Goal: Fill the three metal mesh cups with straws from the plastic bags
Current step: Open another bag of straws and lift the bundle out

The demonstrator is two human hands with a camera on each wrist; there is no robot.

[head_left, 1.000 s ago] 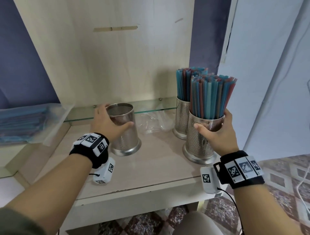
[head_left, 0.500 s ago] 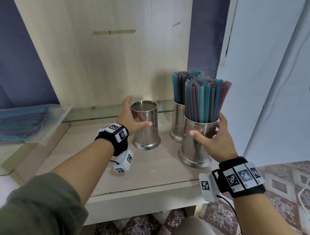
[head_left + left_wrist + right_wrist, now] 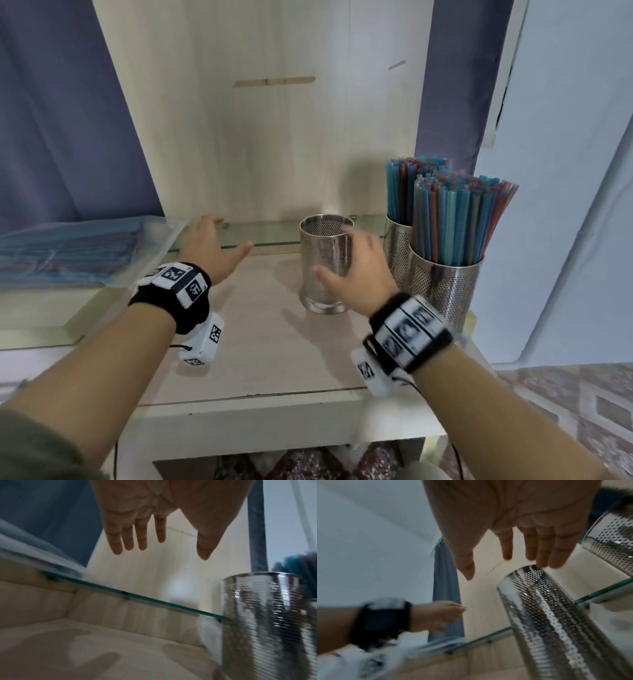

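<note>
Two mesh cups (image 3: 445,294) right of the empty cup (image 3: 325,263) are full, parked aside. Empty cup stands mid-desk (image 3: 274,342), ready to load. Right hand (image 3: 356,270) reaches for it, fingers spread. Left hand (image 3: 209,250), fingers spread, holds nothing, heads left toward bagged straws (image 3: 68,250). No readable labels; wristbands carry coded markers only.

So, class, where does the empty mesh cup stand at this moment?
In the head view the empty mesh cup stands upright on the wooden shelf, right of centre, just left of the two straw-filled cups, with the right hand in front of it.
</note>
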